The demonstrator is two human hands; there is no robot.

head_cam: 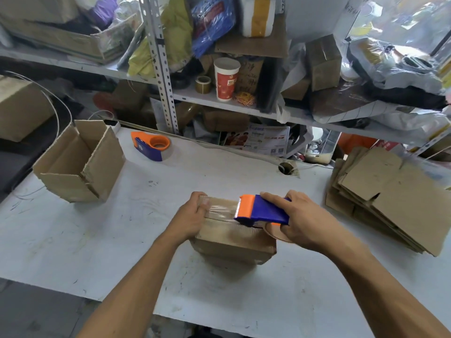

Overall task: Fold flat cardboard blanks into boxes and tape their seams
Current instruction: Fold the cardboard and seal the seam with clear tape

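1. The small brown cardboard box (234,236) sits closed on the white surface (122,240), nearest the person, with a strip of clear tape (220,208) laid along its top seam.
2. The left hand (192,215) grips the box's far left corner, thumb pressing the tape end down.
3. The right hand (302,218) grasps the blue and orange tape dispenser (262,209), its orange head resting on the seam about midway along it.
4. Judgement: the box looks light and hollow, so it would slide or dent easily; bracing at an edge or corner, where the board is stiffest, suits it better than pressing mid-panel.
5. Further right lies a stack of flat brown cardboard blanks (390,203).
6. Far left stands an open folded cardboard box (80,162), with a second orange and blue tape dispenser (152,145) beside it.
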